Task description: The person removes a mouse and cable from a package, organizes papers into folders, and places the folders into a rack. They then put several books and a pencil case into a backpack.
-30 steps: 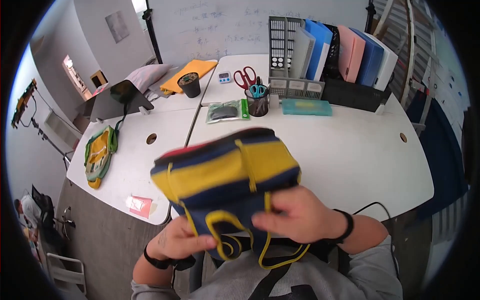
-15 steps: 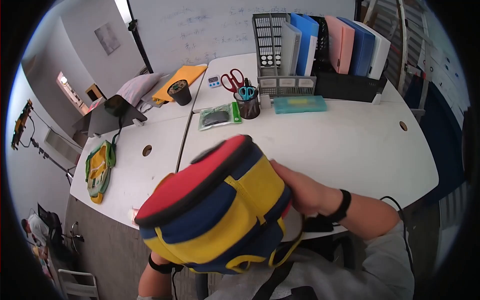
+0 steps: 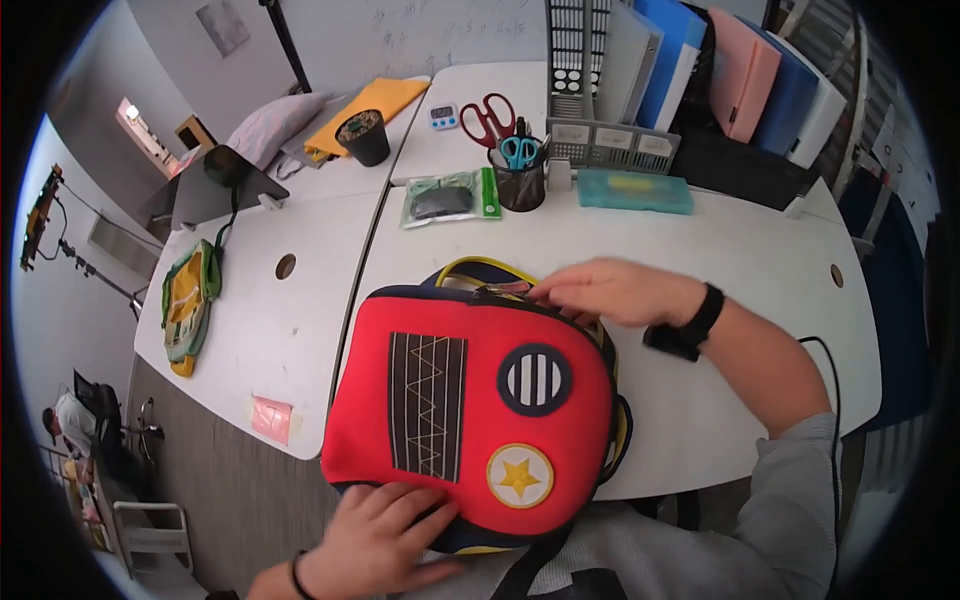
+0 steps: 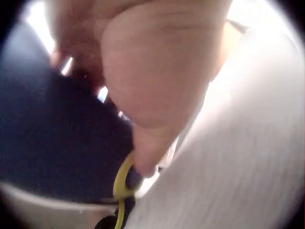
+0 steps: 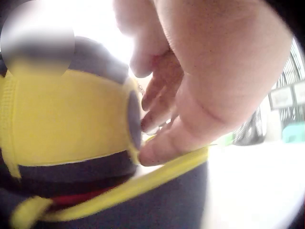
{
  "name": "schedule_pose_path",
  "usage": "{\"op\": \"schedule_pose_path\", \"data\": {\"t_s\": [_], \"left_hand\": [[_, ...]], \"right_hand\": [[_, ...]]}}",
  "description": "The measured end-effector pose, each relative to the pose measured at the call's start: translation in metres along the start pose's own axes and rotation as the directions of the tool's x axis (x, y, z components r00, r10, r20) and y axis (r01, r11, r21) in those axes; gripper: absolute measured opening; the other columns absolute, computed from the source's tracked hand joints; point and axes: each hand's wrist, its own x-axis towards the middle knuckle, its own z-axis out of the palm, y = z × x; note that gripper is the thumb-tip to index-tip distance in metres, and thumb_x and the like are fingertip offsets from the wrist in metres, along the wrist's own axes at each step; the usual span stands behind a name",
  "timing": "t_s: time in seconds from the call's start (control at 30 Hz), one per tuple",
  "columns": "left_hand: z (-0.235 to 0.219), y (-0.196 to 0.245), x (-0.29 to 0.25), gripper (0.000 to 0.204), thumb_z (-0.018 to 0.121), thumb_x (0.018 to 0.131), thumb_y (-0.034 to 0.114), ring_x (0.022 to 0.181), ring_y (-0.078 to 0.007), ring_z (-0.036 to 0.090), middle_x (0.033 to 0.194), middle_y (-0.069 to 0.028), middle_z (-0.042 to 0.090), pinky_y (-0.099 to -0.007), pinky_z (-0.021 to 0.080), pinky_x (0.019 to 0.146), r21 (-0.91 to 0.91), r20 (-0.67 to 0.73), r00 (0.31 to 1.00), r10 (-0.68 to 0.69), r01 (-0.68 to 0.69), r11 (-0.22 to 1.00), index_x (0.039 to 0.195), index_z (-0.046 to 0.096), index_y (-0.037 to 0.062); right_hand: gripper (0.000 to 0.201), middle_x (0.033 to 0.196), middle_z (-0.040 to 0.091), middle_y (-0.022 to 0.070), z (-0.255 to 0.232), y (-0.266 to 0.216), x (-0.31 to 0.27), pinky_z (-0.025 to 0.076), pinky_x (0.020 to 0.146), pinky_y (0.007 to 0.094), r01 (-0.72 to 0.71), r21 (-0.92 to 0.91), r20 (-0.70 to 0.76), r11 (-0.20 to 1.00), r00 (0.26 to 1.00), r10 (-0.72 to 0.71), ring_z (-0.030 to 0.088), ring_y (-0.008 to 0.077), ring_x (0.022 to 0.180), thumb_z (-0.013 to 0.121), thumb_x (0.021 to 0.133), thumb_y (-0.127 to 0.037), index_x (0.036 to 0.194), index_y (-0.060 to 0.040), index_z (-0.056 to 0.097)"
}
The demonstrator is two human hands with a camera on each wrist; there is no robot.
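Note:
A child's red backpack [image 3: 480,410] lies on its back on the table's near edge, its front facing up with a dark zigzag panel, a striped round patch and a yellow star badge. My left hand [image 3: 385,535] rests on its near edge, fingers loosely spread; the left wrist view shows that palm beside the dark side of the bag. At the far top edge, my right hand [image 3: 625,290] reaches over with fingertips close to the zipper pull [image 3: 505,288]. In the right wrist view, its fingers hang by a yellow-edged strap [image 5: 143,186].
Behind the bag stand a mesh pen cup [image 3: 518,185] with scissors, a packet [image 3: 450,200], a teal case [image 3: 635,190] and a file rack [image 3: 620,145]. A small green bag [image 3: 190,305] lies on the left table near a pink paper [image 3: 271,418].
The backpack has been turned over from its yellow-and-navy side and laid down red front up. The left hand has come onto its near edge, the right hand to its top.

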Motion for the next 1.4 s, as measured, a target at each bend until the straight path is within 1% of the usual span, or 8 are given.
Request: {"op": "schedule_pose_path", "data": {"t_s": [0.17,0.33,0.57,0.73,0.83,1.07,1.23,1.4], "left_hand": [[-0.058,-0.047,0.033,0.024,0.079,0.078,0.016,0.076,-0.0271,0.067,0.083,-0.0126,0.068,-0.0326,0.05,0.062,-0.153,-0.174,0.982,-0.068,0.041,0.987,0.098,0.073,0.005],[-0.054,-0.098,0.126,0.027,0.07,0.087,0.017,0.093,-0.0351,0.066,0.1,-0.0185,0.068,-0.0412,0.053,0.083,-0.119,-0.26,0.962,-0.077,0.047,0.992,0.108,0.068,-0.0009],[-0.056,-0.125,0.16,0.043,0.069,0.091,0.022,0.107,-0.0348,0.065,0.118,-0.021,0.066,-0.0386,0.051,0.093,-0.388,0.183,0.98,-0.074,0.141,0.911,0.123,0.063,-0.0045],[-0.047,-0.127,0.166,0.045,0.074,0.088,0.023,0.103,-0.033,0.067,0.114,-0.0197,0.068,-0.0376,0.052,0.089,-0.364,0.151,0.988,-0.03,0.084,0.927,0.123,0.063,-0.0039],[-0.043,-0.129,0.167,0.036,0.073,0.089,0.021,0.093,-0.0333,0.067,0.101,-0.0182,0.069,-0.0383,0.053,0.083,-0.347,0.23,0.971,-0.064,0.144,0.927,0.115,0.067,-0.0027],[-0.042,-0.138,0.156,0.02,0.065,0.093,0.019,0.081,-0.0335,0.067,0.087,-0.0169,0.069,-0.0392,0.053,0.074,-0.259,0.087,0.996,-0.026,0.048,0.965,0.098,0.072,0.001],[-0.046,-0.137,0.159,0.019,0.064,0.093,0.015,0.075,-0.0362,0.066,0.081,-0.0192,0.068,-0.0403,0.053,0.07,-0.213,-0.024,0.993,-0.112,0.105,0.971,0.094,0.071,-0.0023],[-0.051,-0.142,0.171,0.02,0.064,0.092,0.015,0.078,-0.0381,0.066,0.081,-0.0203,0.067,-0.0415,0.052,0.073,-0.117,-0.015,0.978,-0.208,0.205,0.972,0.095,0.071,-0.0037]], "right_hand": [[0.034,0.116,0.07,0.0153,-0.016,-0.036,0.015,0.052,0.093,0.035,0.202,-0.533,-0.136,0.822,0.938,-0.319,0.067,0.0238,0.102,0.051,0.1,-0.017,0.128,-0.0006,0.062],[0.034,0.114,0.069,0.0186,0.008,-0.039,0.05,0.052,0.093,0.037,0.442,-0.573,0.177,0.69,0.889,-0.422,0.065,0.0323,0.106,0.057,0.094,-0.014,0.125,-0.0022,0.064],[0.023,0.096,0.07,0.0158,0.004,-0.04,0.046,0.053,0.083,0.0444,0.311,-0.763,0.114,0.567,0.928,-0.355,0.067,0.0346,0.093,0.058,0.093,-0.019,0.111,-0.0102,0.068],[0.007,0.078,0.063,0.0098,0.008,-0.041,0.027,0.055,0.069,0.0403,0.249,-0.967,0.167,0.059,0.787,-0.594,0.068,0.0266,0.082,0.061,0.085,-0.013,0.083,-0.0062,0.063],[0.018,0.077,0.056,0.0046,-0.002,-0.034,0.014,0.05,0.066,0.0333,0.234,-0.964,0.261,-0.125,0.75,-0.607,0.061,0.021,0.073,0.061,0.083,-0.011,0.099,-0.0065,0.067],[0.015,0.077,0.054,0.0042,0.011,-0.014,-0.08,0.048,0.065,0.0336,0.095,-0.994,0.105,-0.045,0.845,-0.524,0.057,0.0212,0.07,0.062,0.081,-0.012,0.094,-0.0052,0.065],[0.015,0.083,0.058,0.0059,0.053,0.004,-0.125,0.051,0.068,0.0364,0.221,-0.888,0.026,0.403,0.9,-0.435,0.062,0.0241,0.076,0.065,0.083,-0.011,0.097,-0.0051,0.066],[0.017,0.085,0.06,0.0066,0.103,0.014,-0.126,0.054,0.069,0.0348,0.318,-0.769,0.06,0.554,0.899,-0.434,0.064,0.0237,0.078,0.065,0.084,-0.01,0.1,-0.005,0.066]]}}
